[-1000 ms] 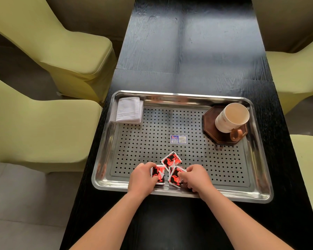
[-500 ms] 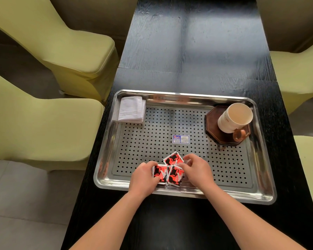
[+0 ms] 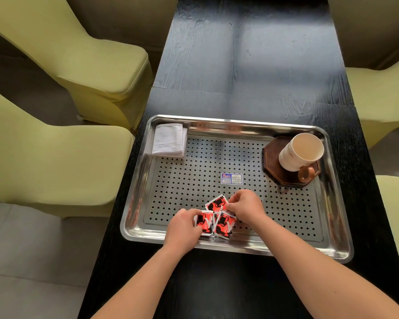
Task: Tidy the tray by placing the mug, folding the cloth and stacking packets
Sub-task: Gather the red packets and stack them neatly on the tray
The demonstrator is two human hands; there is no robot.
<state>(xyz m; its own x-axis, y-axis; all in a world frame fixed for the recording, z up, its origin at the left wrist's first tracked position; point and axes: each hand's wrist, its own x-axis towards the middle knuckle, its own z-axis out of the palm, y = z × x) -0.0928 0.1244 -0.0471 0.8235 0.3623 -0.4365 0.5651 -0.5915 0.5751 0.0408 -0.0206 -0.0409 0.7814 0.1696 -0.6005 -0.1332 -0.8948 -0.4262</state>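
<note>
Three red packets [image 3: 224, 224] lie near in the tray [image 3: 240, 122]; our left hand [image 3: 182, 229] pinches one, our right hand [image 3: 247, 209] another

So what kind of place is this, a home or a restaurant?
Likely a restaurant or banquet dining room: a black wooden table flanked by chairs in matching yellow-green slipcovers, and a perforated steel tray holding a mug on a coaster.

Lots of open tray [image 3: 194, 176] floor ahead of the left hand [image 3: 182, 229] and right hand [image 3: 247, 209]. The packets [image 3: 222, 224] clog the gap between them. The cloth [image 3: 169, 140] sits well ahead-left, the mug [image 3: 300, 153] on its coaster [image 3: 271, 157] well ahead-right, more surface [image 3: 240, 65] beyond.
</note>
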